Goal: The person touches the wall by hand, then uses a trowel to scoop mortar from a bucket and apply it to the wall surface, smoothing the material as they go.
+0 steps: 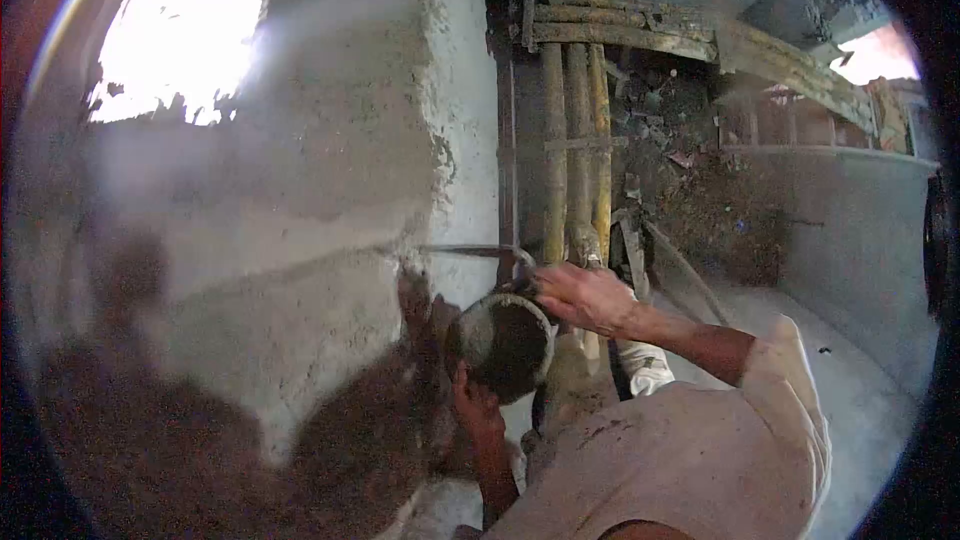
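A round, dark bowl-like pan (499, 348) with a pale rim is held in front of the body, close to the wall. My left hand (477, 404) grips its lower left side, with fingers on the rim. My right hand (583, 298) is closed round the handle of a trowel (468, 251), just above the pan's upper right edge. The trowel's thin blade points left, its tip near the wall's rough edge. The inside of the pan is dark, and its contents are hard to make out.
A plastered wall (320, 170) fills the left side, with a bright opening above. Bamboo poles (579, 140) run ahead below me, crossed by more poles at the top. Rubble (700, 170) lies on the ground beyond. A low wall (860, 230) stands at the right.
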`<state>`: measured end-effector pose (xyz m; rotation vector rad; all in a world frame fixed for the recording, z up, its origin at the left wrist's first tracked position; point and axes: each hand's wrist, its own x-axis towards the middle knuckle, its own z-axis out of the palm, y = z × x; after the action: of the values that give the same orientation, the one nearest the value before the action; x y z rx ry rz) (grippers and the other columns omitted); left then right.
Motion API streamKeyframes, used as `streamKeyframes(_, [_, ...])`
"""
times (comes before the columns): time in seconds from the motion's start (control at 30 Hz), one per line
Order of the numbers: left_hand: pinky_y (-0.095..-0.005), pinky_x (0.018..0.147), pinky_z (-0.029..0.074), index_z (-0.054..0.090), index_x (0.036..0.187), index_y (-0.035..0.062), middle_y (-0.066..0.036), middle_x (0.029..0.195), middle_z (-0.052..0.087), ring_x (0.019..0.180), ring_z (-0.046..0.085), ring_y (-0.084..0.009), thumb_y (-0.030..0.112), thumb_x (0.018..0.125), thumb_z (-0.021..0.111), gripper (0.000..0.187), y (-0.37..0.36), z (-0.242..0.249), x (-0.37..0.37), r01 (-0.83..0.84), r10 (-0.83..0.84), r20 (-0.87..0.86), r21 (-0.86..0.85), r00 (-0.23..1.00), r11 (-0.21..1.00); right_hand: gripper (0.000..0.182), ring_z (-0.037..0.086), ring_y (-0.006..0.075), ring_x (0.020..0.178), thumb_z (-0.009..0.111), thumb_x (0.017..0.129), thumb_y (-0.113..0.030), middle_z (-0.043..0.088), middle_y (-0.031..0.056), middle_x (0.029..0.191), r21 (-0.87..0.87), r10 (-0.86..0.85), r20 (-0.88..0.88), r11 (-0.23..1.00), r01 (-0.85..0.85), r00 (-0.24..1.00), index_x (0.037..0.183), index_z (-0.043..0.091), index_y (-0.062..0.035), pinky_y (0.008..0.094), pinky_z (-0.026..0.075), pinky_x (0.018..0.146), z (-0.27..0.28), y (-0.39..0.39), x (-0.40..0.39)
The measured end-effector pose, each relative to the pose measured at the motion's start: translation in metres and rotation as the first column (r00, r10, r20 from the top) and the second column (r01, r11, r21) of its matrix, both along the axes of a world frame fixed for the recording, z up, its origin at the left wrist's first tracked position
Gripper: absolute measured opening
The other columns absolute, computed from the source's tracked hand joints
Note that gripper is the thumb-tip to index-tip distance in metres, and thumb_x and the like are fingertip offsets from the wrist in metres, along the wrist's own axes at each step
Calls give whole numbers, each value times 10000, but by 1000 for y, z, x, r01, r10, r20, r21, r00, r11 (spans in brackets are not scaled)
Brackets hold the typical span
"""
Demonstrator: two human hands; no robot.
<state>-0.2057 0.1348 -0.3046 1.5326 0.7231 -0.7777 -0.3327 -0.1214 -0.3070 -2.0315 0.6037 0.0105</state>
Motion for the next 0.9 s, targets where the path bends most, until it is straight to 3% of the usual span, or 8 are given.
streamKeyframes(0.17, [-236, 406, 295, 374, 1426, 10, 61, 561, 276, 459, 297, -46, 201, 988, 476, 489, -12, 11, 4, 90, -71, 74, -306, 995, 948, 293, 630, 380, 900, 561, 913, -310, 604, 181, 962, -49, 201, -256, 974, -220, 945, 1097, 527, -84, 486, 524, 718, 22, 24, -44])
streamKeyframes(0.33, [-204, 418, 291, 490, 1332, 8, 74, 575, 278, 449, 284, -34, 191, 928, 557, 448, -42, 65, 14, 192, -142, 175, -308, 974, 932, 484, 633, 317, 805, 725, 778, -401, 630, 193, 879, 35, -387, -320, 907, 419, 865, 1022, 529, -31, 425, 497, 702, 21, 2, -25])
streamKeyframes(0.47, [-201, 410, 276, 509, 1311, 16, 81, 561, 285, 443, 280, -23, 184, 918, 553, 430, -65, 101, 23, 271, -209, 202, -364, 957, 891, 476, 585, 206, 733, 714, 808, -396, 622, 107, 817, 447, -364, -197, 794, 413, 911, 1038, 542, -17, 369, 486, 692, 95, 0, -21])
streamKeyframes(0.57, [-197, 391, 268, 515, 1300, 8, 80, 541, 288, 425, 278, -25, 171, 912, 541, 421, -75, 96, 27, 286, -214, 206, -438, 955, 852, 449, 569, 155, 727, 730, 804, -373, 622, 73, 836, 28, -308, -170, 948, 317, 936, 1013, 565, -11, 330, 482, 671, 91, 14, -40])
streamKeyframes(0.63, [-197, 388, 275, 515, 1299, 6, 80, 543, 290, 423, 278, -26, 166, 905, 548, 427, -83, 94, 25, 322, -262, 200, -392, 944, 862, 369, 598, 161, 765, 749, 798, -294, 644, 65, 886, 145, -393, -171, 897, 417, 904, 983, 585, -20, 326, 493, 684, 104, 16, -38])
streamKeyframes(0.7, [-198, 393, 288, 512, 1304, 14, 81, 546, 291, 427, 284, -27, 177, 903, 554, 435, -98, 96, 23, 339, -282, 194, -405, 939, 849, 282, 611, 166, 799, 744, 801, -198, 660, 45, 925, 685, -534, -131, 560, 466, 835, 975, 596, -32, 331, 509, 710, 113, 15, -36])
streamKeyframes(0.83, [-220, 488, 305, 478, 1334, -2, 75, 579, 313, 491, 289, -53, 219, 911, 534, 480, -120, 96, 19, 340, -303, 154, -442, 940, 830, 335, 563, 153, 1056, 691, 800, -47, 599, 94, 1215, 683, -364, 43, 690, 238, 931, 1094, 533, -43, 321, 462, 904, 101, 50, -8])
streamKeyframes(0.9, [-244, 524, 368, 493, 1308, -1, 58, 565, 344, 494, 322, -56, 232, 913, 533, 460, -118, 84, 19, 304, -261, 157, -458, 952, 835, 329, 551, 132, 996, 677, 804, -37, 614, 69, 1111, 701, -397, 141, 687, 192, 907, 1090, 515, -56, 314, 444, 889, 84, 78, 3])
